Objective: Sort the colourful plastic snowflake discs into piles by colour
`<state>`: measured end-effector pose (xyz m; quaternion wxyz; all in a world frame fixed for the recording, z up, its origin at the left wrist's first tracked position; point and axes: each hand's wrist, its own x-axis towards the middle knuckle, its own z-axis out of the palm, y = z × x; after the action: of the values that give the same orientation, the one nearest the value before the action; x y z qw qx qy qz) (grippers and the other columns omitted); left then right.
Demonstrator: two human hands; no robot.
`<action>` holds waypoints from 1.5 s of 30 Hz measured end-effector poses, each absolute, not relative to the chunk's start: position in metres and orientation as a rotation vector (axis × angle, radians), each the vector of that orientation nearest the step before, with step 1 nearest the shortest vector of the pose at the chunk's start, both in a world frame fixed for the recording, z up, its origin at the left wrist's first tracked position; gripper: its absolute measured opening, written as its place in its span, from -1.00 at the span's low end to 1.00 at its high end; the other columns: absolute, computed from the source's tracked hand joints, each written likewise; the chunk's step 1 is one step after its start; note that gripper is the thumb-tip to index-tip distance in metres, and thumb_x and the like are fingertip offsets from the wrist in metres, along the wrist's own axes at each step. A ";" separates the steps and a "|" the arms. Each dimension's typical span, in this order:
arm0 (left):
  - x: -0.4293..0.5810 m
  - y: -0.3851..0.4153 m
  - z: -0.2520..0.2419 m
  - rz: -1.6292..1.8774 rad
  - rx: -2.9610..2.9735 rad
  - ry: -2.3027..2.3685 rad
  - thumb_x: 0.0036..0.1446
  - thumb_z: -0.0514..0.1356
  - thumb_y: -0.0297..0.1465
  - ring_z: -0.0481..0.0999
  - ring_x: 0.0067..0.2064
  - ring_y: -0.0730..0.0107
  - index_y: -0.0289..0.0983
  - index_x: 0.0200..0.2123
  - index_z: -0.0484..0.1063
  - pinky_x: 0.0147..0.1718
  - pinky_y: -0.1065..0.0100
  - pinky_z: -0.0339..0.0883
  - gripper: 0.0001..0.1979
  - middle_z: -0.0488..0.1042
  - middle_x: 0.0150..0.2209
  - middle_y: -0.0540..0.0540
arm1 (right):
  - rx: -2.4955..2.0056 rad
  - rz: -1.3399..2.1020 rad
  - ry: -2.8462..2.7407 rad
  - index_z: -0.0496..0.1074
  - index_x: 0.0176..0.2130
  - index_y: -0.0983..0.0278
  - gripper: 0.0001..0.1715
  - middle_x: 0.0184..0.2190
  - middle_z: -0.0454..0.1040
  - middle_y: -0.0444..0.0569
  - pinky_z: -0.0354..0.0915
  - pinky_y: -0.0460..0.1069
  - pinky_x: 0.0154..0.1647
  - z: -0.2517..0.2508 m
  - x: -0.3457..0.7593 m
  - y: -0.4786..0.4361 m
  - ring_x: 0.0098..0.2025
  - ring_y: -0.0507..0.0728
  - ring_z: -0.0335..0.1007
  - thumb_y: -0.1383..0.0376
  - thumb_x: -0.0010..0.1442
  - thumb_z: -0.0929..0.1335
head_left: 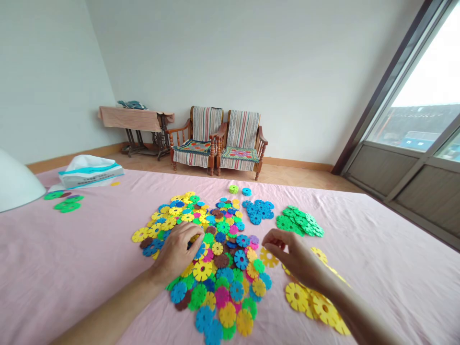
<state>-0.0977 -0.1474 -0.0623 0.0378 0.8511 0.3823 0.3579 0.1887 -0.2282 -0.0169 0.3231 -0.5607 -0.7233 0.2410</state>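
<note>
A mixed pile of notched plastic snowflake discs in yellow, blue, green, brown and pink lies on the pink cloth. Over its left side is my left hand, fingers curled and thumb close to the index finger; whatever they may pinch is hidden. To the right of the pile, my right hand is closed, with a yellow snowflake disc at its fingertips, slightly blurred. Beneath and beyond the right forearm spreads a heap of large yellow discs, partly covered by it. Green discs form a heap just past that hand.
Blue discs are heaped behind the pile. A lime stack and a small blue stack stand farther back. Loose green discs and a tissue pack lie at left, near a white rounded object. Two chairs stand beyond.
</note>
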 end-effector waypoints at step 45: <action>-0.099 -0.147 -0.064 1.041 2.568 1.201 0.25 0.05 -0.42 0.43 -0.24 0.31 -0.24 -0.37 0.40 -0.21 0.28 0.29 -0.83 0.48 -0.34 -0.05 | -1.814 0.448 -1.555 0.40 -0.41 0.31 -0.87 -0.59 0.50 -0.07 0.20 -0.13 -0.57 -0.056 0.215 -0.116 -0.54 0.06 0.45 0.38 0.09 0.25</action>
<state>-0.0993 -0.1470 -0.0641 0.0609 0.8487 0.3971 0.3441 0.2153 -0.1163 -0.0558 0.3480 -0.6996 -0.5997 0.1728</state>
